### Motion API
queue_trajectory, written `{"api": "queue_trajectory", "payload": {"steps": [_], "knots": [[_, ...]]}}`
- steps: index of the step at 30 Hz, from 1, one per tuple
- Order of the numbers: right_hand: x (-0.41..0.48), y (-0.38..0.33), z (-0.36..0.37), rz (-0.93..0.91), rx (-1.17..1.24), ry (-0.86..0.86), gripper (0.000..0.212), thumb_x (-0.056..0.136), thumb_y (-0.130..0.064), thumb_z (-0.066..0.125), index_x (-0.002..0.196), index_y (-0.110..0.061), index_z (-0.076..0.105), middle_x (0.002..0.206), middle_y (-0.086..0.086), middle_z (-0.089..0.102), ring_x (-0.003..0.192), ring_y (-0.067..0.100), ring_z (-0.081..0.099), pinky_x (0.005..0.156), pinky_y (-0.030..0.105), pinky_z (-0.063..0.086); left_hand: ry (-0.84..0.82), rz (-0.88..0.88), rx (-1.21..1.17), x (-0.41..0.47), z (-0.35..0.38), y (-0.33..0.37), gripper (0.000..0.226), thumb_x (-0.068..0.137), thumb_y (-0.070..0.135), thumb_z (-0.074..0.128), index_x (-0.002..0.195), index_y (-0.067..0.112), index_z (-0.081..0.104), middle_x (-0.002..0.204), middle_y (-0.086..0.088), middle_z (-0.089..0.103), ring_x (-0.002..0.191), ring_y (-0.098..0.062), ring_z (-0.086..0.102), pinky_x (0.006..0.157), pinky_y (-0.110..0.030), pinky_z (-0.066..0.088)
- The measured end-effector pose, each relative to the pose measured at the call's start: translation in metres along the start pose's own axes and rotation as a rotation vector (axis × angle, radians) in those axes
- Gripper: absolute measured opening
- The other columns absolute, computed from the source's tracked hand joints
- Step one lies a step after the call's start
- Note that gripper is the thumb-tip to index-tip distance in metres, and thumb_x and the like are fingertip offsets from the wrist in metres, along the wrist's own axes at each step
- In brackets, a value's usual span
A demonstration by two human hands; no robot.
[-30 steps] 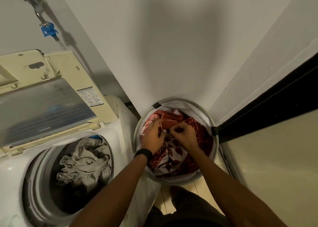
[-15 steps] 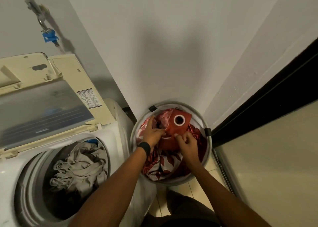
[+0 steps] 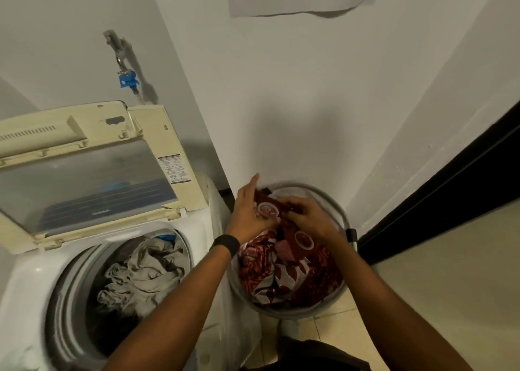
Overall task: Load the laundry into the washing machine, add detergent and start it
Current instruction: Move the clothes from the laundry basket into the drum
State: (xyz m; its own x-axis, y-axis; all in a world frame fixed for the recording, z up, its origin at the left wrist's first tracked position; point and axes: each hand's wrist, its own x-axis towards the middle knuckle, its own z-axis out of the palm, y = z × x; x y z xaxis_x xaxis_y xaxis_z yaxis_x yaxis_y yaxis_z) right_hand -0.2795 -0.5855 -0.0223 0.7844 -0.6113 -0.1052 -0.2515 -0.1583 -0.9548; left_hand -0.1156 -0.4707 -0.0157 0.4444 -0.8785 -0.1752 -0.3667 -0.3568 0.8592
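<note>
Right now the right hand (image 3: pixel 309 218) has fingers curled into the red cloth (image 3: pixel 281 275) at the far side of the basket (image 3: pixel 284 313). The left hand (image 3: pixel 247 213) lies along the same bunch, fingers fairly straight, and blur hides whether its thumb pinches. The cloth fills the basket beneath both hands. Just left of the basket stands the washing machine (image 3: pixel 33 280), drum open, pale clothes (image 3: pixel 140 269) inside. The left hand is nearer it; only the basket's rim and the machine's edge lie between.
</note>
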Motion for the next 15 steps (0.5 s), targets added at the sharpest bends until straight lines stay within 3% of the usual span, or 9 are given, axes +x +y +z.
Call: {"api": "queue_trajectory", "payload": {"steps": [1,3,5,6,9,11,13,15], "knots": [[0.005,-0.007,-0.004,-0.054,-0.050,-0.068,0.039,0.091,0.011,0.062,0.123,-0.009,0.074,0.117,0.000,0.075,0.110,0.009,0.070,0.095,0.024,0.057,-0.053,0.054,0.065,0.004,-0.009,0.008,0.104,0.075,0.029,0.093,0.159,0.032,0.032,0.151,0.000,0.044,0.134,-0.013,0.046,0.116,-0.034,0.041],[0.012,-0.016,-0.007,-0.094,-0.066,-0.047,0.034,0.089,0.009,0.066,0.118,-0.007,0.076,0.114,0.005,0.076,0.105,0.017,0.073,0.092,0.032,0.059,-0.091,0.141,0.103,0.010,-0.022,0.020,0.060,0.080,0.022,0.089,0.134,0.023,0.064,0.125,0.000,0.070,0.115,-0.015,0.065,0.107,-0.043,0.053],[0.011,-0.019,-0.006,-0.112,-0.032,0.024,0.028,0.089,-0.004,0.074,0.115,-0.013,0.076,0.109,-0.005,0.076,0.099,0.013,0.073,0.086,0.031,0.060,-0.028,0.186,0.086,0.014,-0.030,0.030,0.022,0.083,0.010,0.083,0.104,0.015,0.078,0.100,0.001,0.078,0.098,-0.015,0.073,0.095,-0.047,0.058],[0.007,-0.017,-0.004,-0.119,-0.019,0.029,0.032,0.088,-0.013,0.076,0.119,-0.020,0.072,0.110,-0.011,0.074,0.100,0.009,0.072,0.085,0.028,0.059,0.006,0.196,0.112,0.015,-0.032,0.034,0.015,0.085,0.007,0.081,0.098,0.014,0.079,0.095,0.002,0.078,0.094,-0.014,0.073,0.093,-0.046,0.059],[-0.007,-0.005,0.009,-0.144,-0.065,0.033,0.058,0.087,-0.023,0.079,0.138,-0.035,0.053,0.130,-0.019,0.059,0.119,0.005,0.062,0.094,0.025,0.057,0.047,0.254,0.230,0.014,-0.032,0.043,0.008,0.089,0.013,0.077,0.094,0.019,0.077,0.093,0.005,0.077,0.091,-0.016,0.072,0.088,-0.044,0.059],[-0.014,0.008,0.020,-0.146,-0.055,0.084,0.069,0.086,-0.020,0.080,0.144,-0.033,0.044,0.135,-0.017,0.055,0.124,0.004,0.058,0.098,0.022,0.054,0.105,0.290,0.246,0.012,-0.029,0.046,0.003,0.092,0.016,0.075,0.093,0.019,0.074,0.092,0.006,0.075,0.090,-0.016,0.070,0.085,-0.043,0.058],[-0.028,0.027,0.028,-0.030,-0.013,0.171,0.062,0.089,-0.022,0.079,0.140,-0.030,0.044,0.129,-0.014,0.061,0.119,0.004,0.062,0.096,0.022,0.055,0.208,0.292,0.206,0.013,-0.031,0.048,0.008,0.093,0.015,0.073,0.089,0.020,0.067,0.086,0.008,0.071,0.083,-0.014,0.066,0.078,-0.039,0.057],[-0.045,0.051,0.032,0.123,-0.092,0.242,0.034,0.095,-0.031,0.072,0.125,-0.026,0.057,0.114,-0.010,0.069,0.107,0.010,0.069,0.091,0.032,0.058,0.245,0.278,0.185,0.017,-0.037,0.045,0.015,0.094,0.016,0.071,0.088,0.023,0.060,0.075,0.008,0.064,0.073,-0.015,0.062,0.068,-0.033,0.052]]}}
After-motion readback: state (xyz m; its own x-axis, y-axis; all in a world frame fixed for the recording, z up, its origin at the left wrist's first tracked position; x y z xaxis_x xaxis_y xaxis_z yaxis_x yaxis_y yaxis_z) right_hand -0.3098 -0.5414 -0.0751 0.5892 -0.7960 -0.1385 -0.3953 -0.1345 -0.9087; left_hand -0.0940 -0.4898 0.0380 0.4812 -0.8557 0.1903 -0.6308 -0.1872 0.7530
